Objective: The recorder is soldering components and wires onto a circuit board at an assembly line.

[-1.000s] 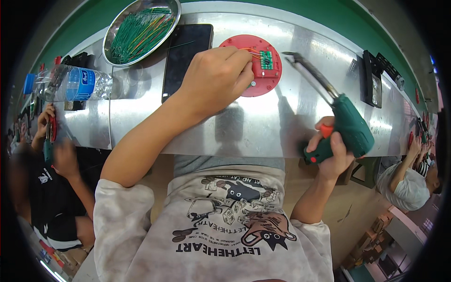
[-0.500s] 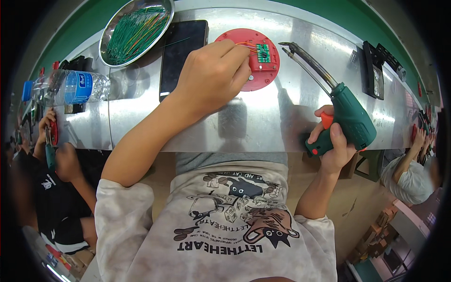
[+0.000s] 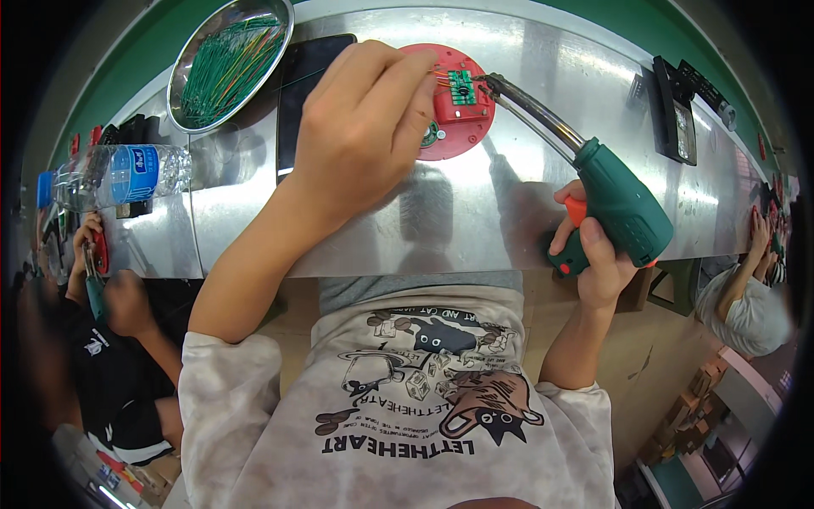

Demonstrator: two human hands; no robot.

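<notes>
My right hand (image 3: 600, 259) is wrapped round the handle of a green soldering gun (image 3: 626, 199), fingers near its orange trigger. The gun's metal tip reaches the right edge of a small green circuit board (image 3: 462, 95) and appears to touch it or hover just over it. That board sits on a round red plastic housing (image 3: 473, 134). Over the housing's left side, my left hand (image 3: 365, 119) is pinched closed on a thin wire (image 3: 305, 78), whose green length trails out to the left. Orange wires (image 3: 442, 78) run between these fingertips and the board; the fingertips partly hide them.
A metal bowl (image 3: 288, 38) of cut wires stands at the back left, beside a black flat panel (image 3: 292, 127). A water bottle (image 3: 106, 176) lies at the left. Black devices (image 3: 676, 119) stand at the right. Other people work on both sides.
The soldering gun has moved left, its tip from beside the red housing to the board. My left hand has shifted slightly left, and more of the housing's lower left shows.
</notes>
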